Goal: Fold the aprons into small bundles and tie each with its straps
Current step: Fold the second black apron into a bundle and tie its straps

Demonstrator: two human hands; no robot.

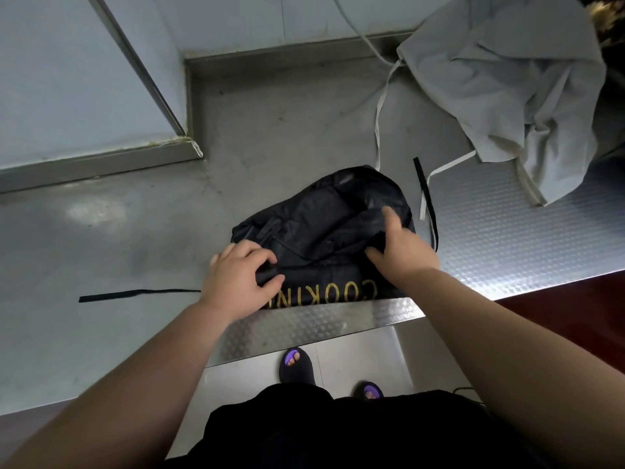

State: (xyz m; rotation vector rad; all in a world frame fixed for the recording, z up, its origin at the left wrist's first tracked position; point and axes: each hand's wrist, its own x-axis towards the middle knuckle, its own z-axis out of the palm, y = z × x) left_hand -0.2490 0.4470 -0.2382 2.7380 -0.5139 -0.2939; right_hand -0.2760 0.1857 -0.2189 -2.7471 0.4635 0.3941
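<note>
Counter [118, 214] lies open leftward (one black strap [135, 293] crosses it); a grey apron [507, 79] crowds the far right.

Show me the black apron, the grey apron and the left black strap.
black apron [321, 214]: head view, crumpled upper fold.
grey apron [507, 79]: head view, middle of cloth.
left black strap [135, 293]: head view, mid-length.

I'm working in what's looking like a commercial kitchen: stainless steel counter [135, 214] with raised steel backsplash [287, 52], black apron [321, 225] reading COOKING lying near grey apron [507, 79].
</note>
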